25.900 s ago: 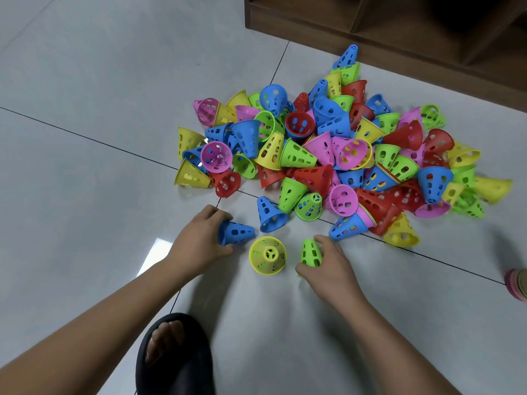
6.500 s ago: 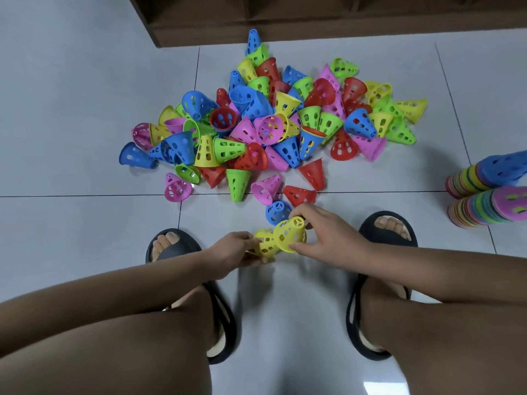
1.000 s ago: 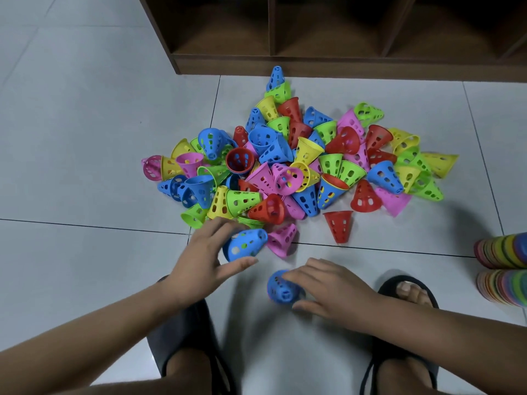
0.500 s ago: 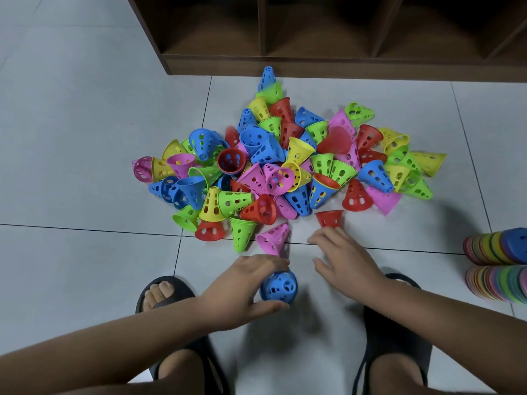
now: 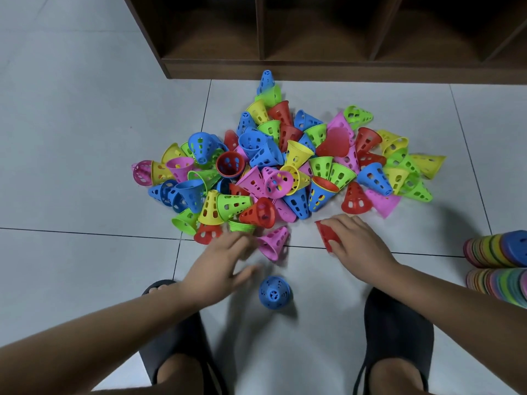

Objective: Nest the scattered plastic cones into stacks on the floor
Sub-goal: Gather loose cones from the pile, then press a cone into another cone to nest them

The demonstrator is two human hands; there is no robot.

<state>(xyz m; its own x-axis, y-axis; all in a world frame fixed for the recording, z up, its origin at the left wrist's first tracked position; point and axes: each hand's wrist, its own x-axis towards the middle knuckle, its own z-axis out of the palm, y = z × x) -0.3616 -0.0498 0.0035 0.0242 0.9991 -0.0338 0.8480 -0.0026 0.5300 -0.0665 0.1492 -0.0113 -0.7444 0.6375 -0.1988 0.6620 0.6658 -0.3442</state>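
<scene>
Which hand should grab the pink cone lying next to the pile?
Probably the left hand: it looks empty and sits right beside the pink perforated plastic cone, while the right hand holds a red plastic cone.

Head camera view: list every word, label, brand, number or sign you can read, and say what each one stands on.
None: no word, number, label or brand can be read anywhere in this view.
Cone pile, blue cone, red cone held by the right hand: plain plastic with holes only.
Nested stacks: coloured rims, no print visible.
Shelf, slippers, floor tiles: no markings visible.
</scene>
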